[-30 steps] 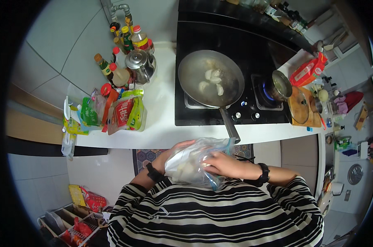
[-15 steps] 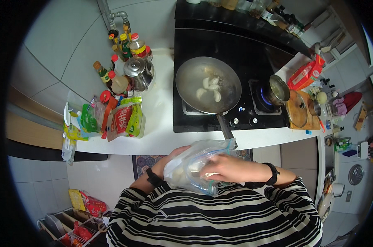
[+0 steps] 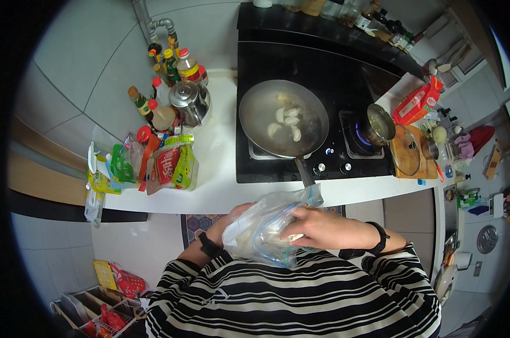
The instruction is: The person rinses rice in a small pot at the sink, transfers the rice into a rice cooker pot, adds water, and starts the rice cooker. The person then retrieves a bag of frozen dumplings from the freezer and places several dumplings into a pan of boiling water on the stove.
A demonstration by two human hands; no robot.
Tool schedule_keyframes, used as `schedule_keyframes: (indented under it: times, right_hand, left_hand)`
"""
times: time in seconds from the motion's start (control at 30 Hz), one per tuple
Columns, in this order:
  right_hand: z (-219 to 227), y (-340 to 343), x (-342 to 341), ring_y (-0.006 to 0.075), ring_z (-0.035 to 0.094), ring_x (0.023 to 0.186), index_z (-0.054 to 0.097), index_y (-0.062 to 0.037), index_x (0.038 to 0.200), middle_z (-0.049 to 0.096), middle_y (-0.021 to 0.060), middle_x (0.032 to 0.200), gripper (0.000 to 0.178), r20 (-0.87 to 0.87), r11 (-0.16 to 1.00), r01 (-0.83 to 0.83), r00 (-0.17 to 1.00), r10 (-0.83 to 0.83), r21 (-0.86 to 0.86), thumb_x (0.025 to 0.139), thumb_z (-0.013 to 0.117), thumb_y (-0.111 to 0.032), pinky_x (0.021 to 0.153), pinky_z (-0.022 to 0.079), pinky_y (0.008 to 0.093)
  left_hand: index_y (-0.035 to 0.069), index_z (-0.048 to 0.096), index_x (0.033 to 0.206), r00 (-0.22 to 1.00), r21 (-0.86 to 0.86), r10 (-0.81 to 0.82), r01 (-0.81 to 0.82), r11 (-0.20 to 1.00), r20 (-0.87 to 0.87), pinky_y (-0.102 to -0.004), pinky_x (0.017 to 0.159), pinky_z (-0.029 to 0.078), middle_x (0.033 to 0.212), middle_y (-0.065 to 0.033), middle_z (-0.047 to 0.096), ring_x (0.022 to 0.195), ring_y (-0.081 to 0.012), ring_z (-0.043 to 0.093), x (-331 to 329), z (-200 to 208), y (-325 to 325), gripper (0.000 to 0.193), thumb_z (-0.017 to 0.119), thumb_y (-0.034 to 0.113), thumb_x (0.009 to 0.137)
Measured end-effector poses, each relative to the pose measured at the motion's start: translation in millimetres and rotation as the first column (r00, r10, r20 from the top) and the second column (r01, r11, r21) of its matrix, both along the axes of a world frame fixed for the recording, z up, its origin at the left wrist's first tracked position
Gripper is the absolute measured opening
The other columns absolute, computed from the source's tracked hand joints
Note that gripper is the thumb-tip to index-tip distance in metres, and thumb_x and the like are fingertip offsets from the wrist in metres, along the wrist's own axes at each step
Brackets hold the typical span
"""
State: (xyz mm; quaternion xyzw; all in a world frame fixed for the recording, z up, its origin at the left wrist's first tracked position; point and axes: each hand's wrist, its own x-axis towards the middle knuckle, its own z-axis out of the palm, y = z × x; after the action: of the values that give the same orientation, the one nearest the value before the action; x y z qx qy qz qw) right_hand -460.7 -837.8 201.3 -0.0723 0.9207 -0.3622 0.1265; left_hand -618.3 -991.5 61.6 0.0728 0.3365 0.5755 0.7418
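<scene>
A clear zip bag (image 3: 248, 232) of pale dumplings is held in front of my striped shirt. My left hand (image 3: 237, 214) grips it from the far left side, its fingers partly behind the plastic. At the bag's mouth, my right hand (image 3: 318, 226) is closed with the fingertips bent inward; a white dumpling (image 3: 295, 238) shows beneath them. Beyond the hands, a wide grey frying pan (image 3: 252, 138) sits on the left burner, its handle (image 3: 304, 172) pointing toward me. Several crescent-shaped dumplings (image 3: 291, 120) lie in its middle.
A small pot (image 3: 380, 122) stands over a blue flame on the right burner of the black hob (image 3: 277, 174). Right of that are a glass lid (image 3: 406, 151), a wooden board (image 3: 418, 168) and a red package (image 3: 418, 101). Bottles, a steel kettle (image 3: 188, 101) and food packets (image 3: 173, 166) crowd the left counter.
My right hand has shifted slightly to the right at the bag's mouth, with the white dumpling still under its fingers. The dumplings in the pan look the same.
</scene>
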Motion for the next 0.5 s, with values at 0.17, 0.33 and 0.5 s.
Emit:
schedule_keyframes:
  times: [0.17,0.33,0.5]
  right_hand:
    - [-0.4,2.3,0.6,0.0302,0.052,0.092,0.060,-0.0117,0.094,0.049,0.0115,0.100,0.024,0.050,0.999,-0.027,0.998,0.025,0.040,0.070,0.065,-0.013,0.077,0.046,0.0375]
    - [4.0,2.5,2.8,0.0299,0.052,0.093,0.060,-0.0107,0.092,0.049,0.0116,0.099,0.023,0.035,0.998,-0.027,0.999,0.025,0.065,0.070,0.065,-0.013,0.077,0.047,0.0372]
    - [12.3,12.1,3.4,0.0274,0.049,0.100,0.062,-0.0090,0.089,0.047,0.0122,0.109,0.019,-0.071,0.996,-0.092,0.993,0.091,-0.016,0.071,0.064,-0.012,0.080,0.045,0.0346]
  left_hand:
    - [0.001,0.048,0.112,0.991,0.028,0.010,-0.014,1.000,0.136,-0.0263,0.078,0.046,0.104,-0.0083,0.056,0.089,-0.0147,0.056,-2.0,-15.8,-2.8,0.029,0.041,0.018,0.089]
    - [0.001,0.046,0.114,0.972,0.008,0.051,-0.055,0.998,0.230,-0.0267,0.080,0.047,0.106,-0.0066,0.054,0.092,-0.0150,0.055,-3.9,-29.3,-5.2,0.032,0.051,0.009,0.083]
    - [0.000,0.045,0.115,0.980,0.107,0.039,-0.019,0.994,-0.193,-0.0254,0.081,0.045,0.106,-0.0074,0.054,0.093,-0.0142,0.054,0.8,10.8,-4.3,0.030,0.041,0.016,0.089]
